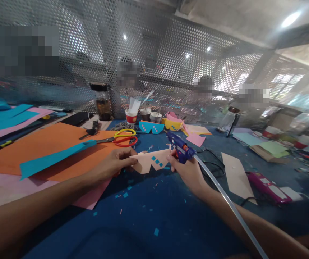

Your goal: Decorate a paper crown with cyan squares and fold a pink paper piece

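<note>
Above the blue tabletop (133, 230), I see the left hand (122, 160) pinch one end of a peach cutout (144, 164); the right hand (189, 174) has its fingers around a glue gun (180, 146) at the other end.

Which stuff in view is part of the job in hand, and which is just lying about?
Job in hand:
- peach paper cutout, held in the left hand
- blue glue gun, held in the right hand
- blue paper bits, probably: they match the cutout's squares

Lying about, apparently:
- scissors, not in use now
- dark-lidded jar
- red-and-white cup
</note>
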{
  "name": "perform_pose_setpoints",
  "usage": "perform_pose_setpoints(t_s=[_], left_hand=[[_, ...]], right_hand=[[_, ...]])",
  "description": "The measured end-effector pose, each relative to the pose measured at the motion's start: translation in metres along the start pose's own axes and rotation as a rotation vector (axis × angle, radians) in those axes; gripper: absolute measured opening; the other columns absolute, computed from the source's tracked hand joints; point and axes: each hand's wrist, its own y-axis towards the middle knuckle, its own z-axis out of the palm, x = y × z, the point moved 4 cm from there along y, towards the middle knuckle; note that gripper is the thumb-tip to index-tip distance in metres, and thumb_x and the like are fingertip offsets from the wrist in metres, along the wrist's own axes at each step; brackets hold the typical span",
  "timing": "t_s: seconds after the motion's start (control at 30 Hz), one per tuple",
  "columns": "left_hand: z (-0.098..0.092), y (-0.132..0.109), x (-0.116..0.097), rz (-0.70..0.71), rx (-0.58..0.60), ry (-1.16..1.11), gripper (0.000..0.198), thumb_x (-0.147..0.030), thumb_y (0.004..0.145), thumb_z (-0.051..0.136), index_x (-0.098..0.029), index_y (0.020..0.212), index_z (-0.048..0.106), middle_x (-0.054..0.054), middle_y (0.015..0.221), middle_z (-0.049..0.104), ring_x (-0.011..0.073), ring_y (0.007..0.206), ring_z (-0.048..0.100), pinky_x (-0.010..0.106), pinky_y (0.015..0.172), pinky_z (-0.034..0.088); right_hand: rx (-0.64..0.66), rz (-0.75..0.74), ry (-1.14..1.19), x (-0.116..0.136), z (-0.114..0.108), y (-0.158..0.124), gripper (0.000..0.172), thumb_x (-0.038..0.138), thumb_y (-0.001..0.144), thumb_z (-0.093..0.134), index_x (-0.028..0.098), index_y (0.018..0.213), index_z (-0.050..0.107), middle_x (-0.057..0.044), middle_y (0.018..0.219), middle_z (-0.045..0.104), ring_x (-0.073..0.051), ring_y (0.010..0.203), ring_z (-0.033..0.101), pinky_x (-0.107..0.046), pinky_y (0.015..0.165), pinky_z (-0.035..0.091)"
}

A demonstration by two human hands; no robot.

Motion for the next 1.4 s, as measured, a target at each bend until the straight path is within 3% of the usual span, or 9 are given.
perform_pose_setpoints(t_s=[0.77,1.03,1.23,1.4], left_hand=[[-0.0052,0.0009,0.0068,0.009,0.063,-0.065,0.023,-0.043,0.081,0.083,-0.022,0.086,0.077,0.006,0.081,0.077,0.0183,0.069,0.062,0.030,0.067,0.048],[-0.0032,-0.0056,0.0019,0.025,0.067,-0.124,0.017,-0.037,0.085,0.075,-0.021,0.089,0.079,0.007,0.081,0.076,0.0200,0.075,0.064,0.031,0.072,0.050],[-0.0053,-0.0021,0.0049,-0.002,0.029,-0.231,0.031,-0.047,0.094,0.070,-0.021,0.108,0.077,0.004,0.082,0.074,0.0220,0.076,0.072,0.033,0.073,0.056],[-0.0073,-0.0030,0.0028,-0.018,-0.086,-0.280,0.029,-0.051,0.094,0.075,-0.022,0.097,0.069,0.002,0.083,0.074,0.0229,0.076,0.076,0.034,0.074,0.059]], right_hand=[[-0.033,0.026,0.012,0.0063,-0.0019,0.0006,0.028,0.048,0.081,0.077,0.023,0.089,0.066,0.003,0.073,0.067,-0.015,0.054,0.059,-0.033,0.059,0.051],[-0.031,0.009,-0.002,0.0018,-0.0040,0.0018,0.026,0.048,0.084,0.077,0.023,0.090,0.069,0.002,0.074,0.068,-0.015,0.054,0.059,-0.033,0.060,0.051],[-0.030,-0.020,0.020,0.0031,-0.0057,0.0022,0.027,0.047,0.086,0.078,0.023,0.091,0.068,0.002,0.077,0.070,-0.014,0.055,0.060,-0.033,0.064,0.053],[-0.040,-0.032,0.048,0.0077,-0.0064,0.0027,0.025,0.046,0.085,0.078,0.023,0.089,0.067,0.005,0.068,0.064,-0.014,0.054,0.058,-0.034,0.065,0.053]])
